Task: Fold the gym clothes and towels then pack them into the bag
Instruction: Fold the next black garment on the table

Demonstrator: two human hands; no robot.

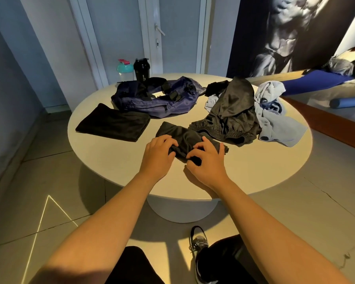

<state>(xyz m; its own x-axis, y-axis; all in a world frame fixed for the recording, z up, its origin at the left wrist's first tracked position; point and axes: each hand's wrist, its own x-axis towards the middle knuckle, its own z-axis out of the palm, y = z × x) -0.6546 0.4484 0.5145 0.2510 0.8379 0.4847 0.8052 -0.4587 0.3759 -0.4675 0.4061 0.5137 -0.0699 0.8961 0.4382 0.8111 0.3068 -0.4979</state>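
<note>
Both hands on the small dark grey fabric garment, near centre of the round white table. Left hand: fingers curled over its left edge, gripping. Right hand: fingers bent, pinching its near fold. 1 folded flat black garment lies left. Navy nylon bag sits far of that, unzipped state unclear. Crumpled shiny black shorts right of centre, overlapping the light blue-grey towel at far right. 2 bottles at the far edge: black shaker bottle, teal bottle with pink lid.
</note>
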